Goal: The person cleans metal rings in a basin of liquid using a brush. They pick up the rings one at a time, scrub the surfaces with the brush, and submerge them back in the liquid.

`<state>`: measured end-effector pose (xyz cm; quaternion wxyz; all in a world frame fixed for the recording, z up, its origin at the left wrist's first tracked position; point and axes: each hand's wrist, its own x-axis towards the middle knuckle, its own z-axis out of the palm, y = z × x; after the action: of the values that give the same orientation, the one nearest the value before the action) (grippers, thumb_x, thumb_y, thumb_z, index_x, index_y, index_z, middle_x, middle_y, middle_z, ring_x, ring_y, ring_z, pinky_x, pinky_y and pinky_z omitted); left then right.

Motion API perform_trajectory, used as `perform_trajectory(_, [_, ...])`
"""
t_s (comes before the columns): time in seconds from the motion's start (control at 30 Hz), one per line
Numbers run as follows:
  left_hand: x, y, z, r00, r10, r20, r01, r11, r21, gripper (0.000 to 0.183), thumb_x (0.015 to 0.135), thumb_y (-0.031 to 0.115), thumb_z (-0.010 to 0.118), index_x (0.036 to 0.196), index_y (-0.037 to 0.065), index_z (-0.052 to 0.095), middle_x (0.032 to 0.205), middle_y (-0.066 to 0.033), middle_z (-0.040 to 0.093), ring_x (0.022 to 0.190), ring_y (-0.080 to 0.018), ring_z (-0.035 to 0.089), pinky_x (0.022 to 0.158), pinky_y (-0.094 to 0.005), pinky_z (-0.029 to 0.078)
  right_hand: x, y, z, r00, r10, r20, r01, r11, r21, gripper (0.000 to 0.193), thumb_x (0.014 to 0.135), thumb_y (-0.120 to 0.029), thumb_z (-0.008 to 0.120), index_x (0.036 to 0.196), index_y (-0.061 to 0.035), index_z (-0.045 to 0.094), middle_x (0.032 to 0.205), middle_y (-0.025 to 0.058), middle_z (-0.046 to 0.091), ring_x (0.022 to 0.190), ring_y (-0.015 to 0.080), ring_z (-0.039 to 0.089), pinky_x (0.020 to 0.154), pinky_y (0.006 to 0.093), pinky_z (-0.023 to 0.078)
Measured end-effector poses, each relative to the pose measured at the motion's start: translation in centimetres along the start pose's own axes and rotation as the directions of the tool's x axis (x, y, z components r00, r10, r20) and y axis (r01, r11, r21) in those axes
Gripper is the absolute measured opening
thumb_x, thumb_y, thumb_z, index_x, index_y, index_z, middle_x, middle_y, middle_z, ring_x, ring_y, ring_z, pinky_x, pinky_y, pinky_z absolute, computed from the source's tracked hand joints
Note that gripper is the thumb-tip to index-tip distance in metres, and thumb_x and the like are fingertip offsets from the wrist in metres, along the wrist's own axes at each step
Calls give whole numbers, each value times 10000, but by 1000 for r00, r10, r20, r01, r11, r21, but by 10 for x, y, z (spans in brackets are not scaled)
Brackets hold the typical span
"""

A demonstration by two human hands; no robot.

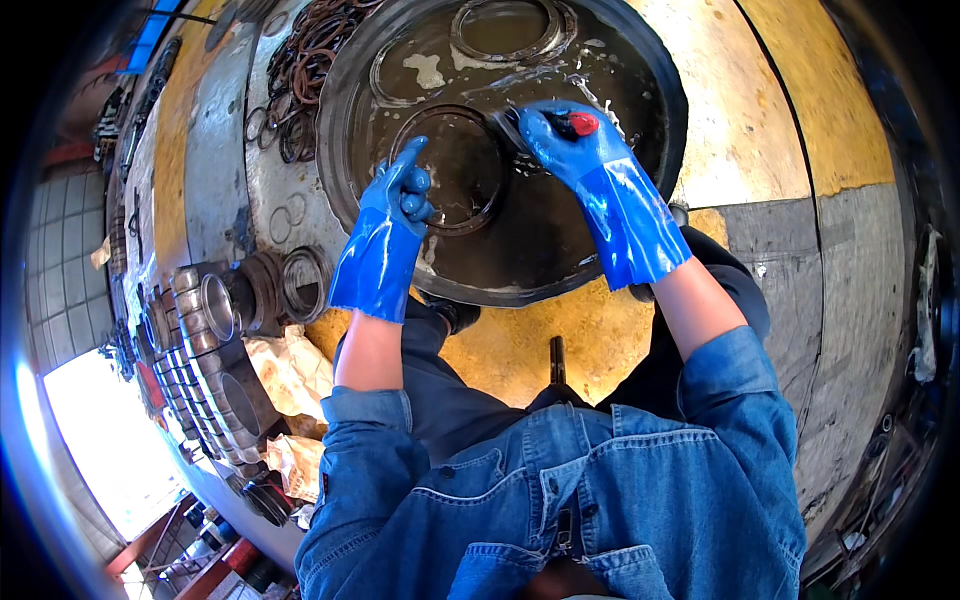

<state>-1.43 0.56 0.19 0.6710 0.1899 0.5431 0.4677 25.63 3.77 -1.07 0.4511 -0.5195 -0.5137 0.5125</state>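
Both my hands wear wet blue rubber gloves over a round dark basin (pixel 335 110) of murky liquid. My left hand (pixel 403 190) grips the left side of a large thin metal ring (pixel 503 170), index finger stretched along it. The ring is held over the liquid; whether its lower edge touches the surface I cannot tell. In my right hand (pixel 570 145), closed, is a brush with a red-ended handle (pixel 582 124). Its dark bristle end (pixel 510 128), blurred, is at the ring's upper right edge. The fingers' far side is hidden.
More large rings (pixel 548 40) lie in the basin's far part. Left of it are a pile of rusty rings (pixel 305 65), thin loose rings (pixel 283 222) and stacked metal cylinders (pixel 215 305). Crumpled brown paper (pixel 290 370) lies nearby. Yellow and grey boards (pixel 770 270) cover the floor.
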Motion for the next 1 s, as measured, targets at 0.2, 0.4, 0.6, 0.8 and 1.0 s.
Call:
perform_trajectory(0.2, [-8,5,14,998,41,41,-39,999,-30,405,1024,225,658,1391,55,633,659,-3,561,437,-81,367,450,-256,285,3,-11,-8,989,123,77,-104,971,-215,243,927,-294,665,980,-87,780,828,91,748,766,144,703,768,315,566])
perform_trajectory(0.4, [-8,8,16,986,155,68,-153,988,-28,380,1009,194,679,1364,61,653,632,-18,611,404,-78,410,417,-241,310,-16,-1,-1,902,331,277,-243,920,-308,317,907,-371,654,879,-81,780,764,88,722,724,188,685,736,350,550])
perform_trajectory(0.6, [-12,13,25,978,171,-117,-161,983,83,391,1029,194,650,1388,42,614,626,18,521,419,-68,345,424,-256,263,-25,-16,3,844,390,367,-267,900,-344,372,876,-409,674,962,-60,774,879,164,752,845,264,723,803,378,558])
perform_trajectory(0.8, [-5,10,14,984,165,-66,-163,986,44,389,1028,190,641,1389,47,614,637,12,542,431,-68,365,439,-251,279,-9,-18,-14,940,292,177,-220,914,-340,322,911,-342,689,1001,-40,756,813,120,721,752,156,674,744,338,559])
perform_trajectory(1.0, [-11,2,22,993,117,31,-119,991,56,417,1037,184,620,1420,26,583,616,3,539,421,-77,362,446,-266,283,-2,-27,-8,997,-78,-23,78,997,-4,245,937,-252,717,1064,-51,778,825,51,750,750,103,671,752,275,565])
